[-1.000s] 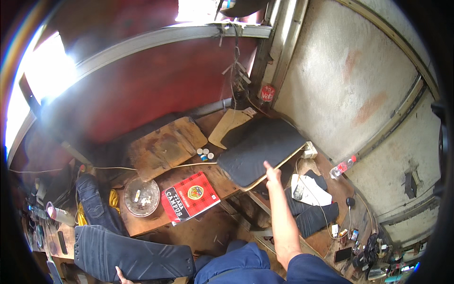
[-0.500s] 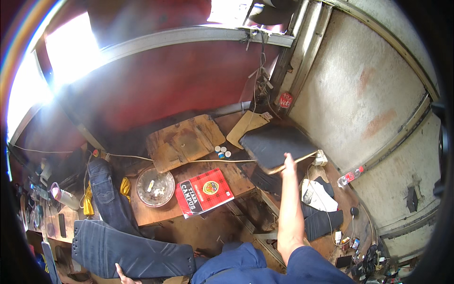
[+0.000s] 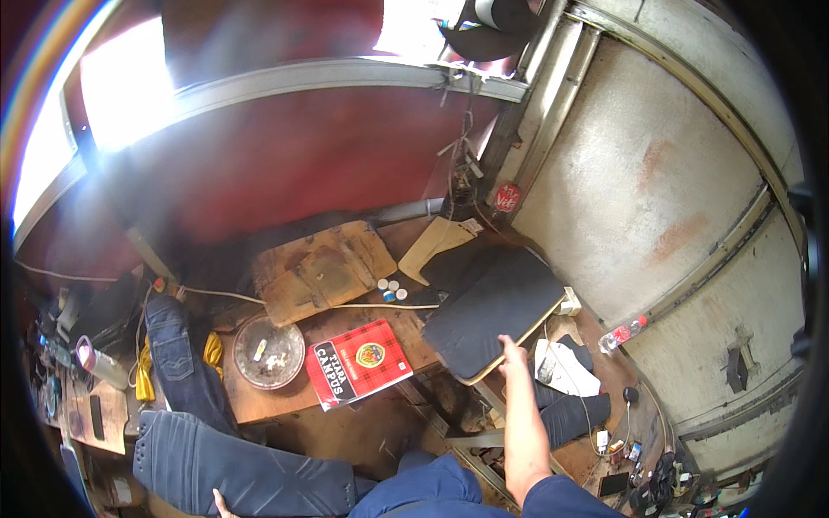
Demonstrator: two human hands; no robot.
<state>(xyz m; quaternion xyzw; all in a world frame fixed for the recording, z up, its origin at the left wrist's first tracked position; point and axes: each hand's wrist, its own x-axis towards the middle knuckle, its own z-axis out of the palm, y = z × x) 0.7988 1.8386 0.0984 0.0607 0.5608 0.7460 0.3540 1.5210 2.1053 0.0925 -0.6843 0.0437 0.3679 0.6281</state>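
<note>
Pulled that black board (image 3: 488, 311) nearer, so got more top showing; gripped its edge with right hand (image 3: 513, 356). Couldn't really tell the grip of left hand (image 3: 224, 504) at padded panel (image 3: 246, 466).

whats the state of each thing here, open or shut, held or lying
Black-topped board: near edge held in right hand
Dark ribbed panel: lower edge touched by left hand
Red notebook: closed, front cover up
Round dish: holding pale scraps
Clear bottle: red cap on
</note>
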